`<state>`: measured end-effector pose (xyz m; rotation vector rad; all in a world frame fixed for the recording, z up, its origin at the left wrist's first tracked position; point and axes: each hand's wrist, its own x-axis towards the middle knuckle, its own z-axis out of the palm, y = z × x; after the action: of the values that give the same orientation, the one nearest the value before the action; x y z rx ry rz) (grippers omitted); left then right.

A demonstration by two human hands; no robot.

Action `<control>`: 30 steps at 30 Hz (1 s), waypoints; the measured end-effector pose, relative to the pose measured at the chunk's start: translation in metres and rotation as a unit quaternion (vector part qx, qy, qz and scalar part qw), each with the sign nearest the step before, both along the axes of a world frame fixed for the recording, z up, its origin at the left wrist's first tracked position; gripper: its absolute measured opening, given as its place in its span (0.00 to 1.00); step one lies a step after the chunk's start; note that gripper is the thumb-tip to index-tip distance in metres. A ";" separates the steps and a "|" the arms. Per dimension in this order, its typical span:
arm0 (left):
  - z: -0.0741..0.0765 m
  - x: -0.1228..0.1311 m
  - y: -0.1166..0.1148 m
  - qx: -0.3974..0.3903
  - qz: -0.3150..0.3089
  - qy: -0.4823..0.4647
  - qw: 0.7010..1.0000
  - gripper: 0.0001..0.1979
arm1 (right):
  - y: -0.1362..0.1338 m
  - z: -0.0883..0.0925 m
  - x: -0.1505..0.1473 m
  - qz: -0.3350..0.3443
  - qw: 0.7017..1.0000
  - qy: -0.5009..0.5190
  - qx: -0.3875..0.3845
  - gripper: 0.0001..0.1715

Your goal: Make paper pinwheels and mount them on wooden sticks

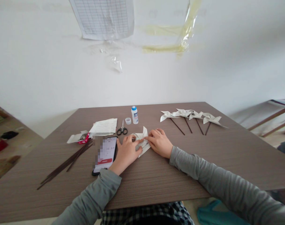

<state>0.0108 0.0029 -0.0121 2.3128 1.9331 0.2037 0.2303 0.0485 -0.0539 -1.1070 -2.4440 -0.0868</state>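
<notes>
On the brown table [156, 175], left hand [126, 153] and right hand [160, 143] press flat, fingers spread, onto folded paper [142, 140].

White wall [203, 78], taped grid sheet [104, 18], yellowed tape strips [165, 48]. Brown wood-grain table [156, 175]. Right edge: possibly another table [271, 117].

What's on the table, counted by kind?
Finished pinwheels: 4
Paper being folded: 1
Scissors: 1
Glue bottle: 1
Bottle cap: 1
Phone: 1
Paper stack: 1
Small box: 1
Stick bundle: 1
Total: 12
</notes>
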 end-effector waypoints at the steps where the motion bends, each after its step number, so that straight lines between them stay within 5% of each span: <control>1: 0.001 0.000 0.000 -0.002 0.001 -0.002 1.000 0.23 | 0.000 0.001 -0.001 -0.005 1.000 -0.004 0.002 0.19; 30: -0.003 0.000 -0.001 0.038 0.006 -0.015 0.999 0.28 | 0.001 0.010 -0.005 -0.022 0.997 -0.078 0.008 0.13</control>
<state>0.0104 0.0017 -0.0150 2.3319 1.9572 0.3174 0.2252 0.0495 -0.0438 -1.1882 -2.5505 -0.2153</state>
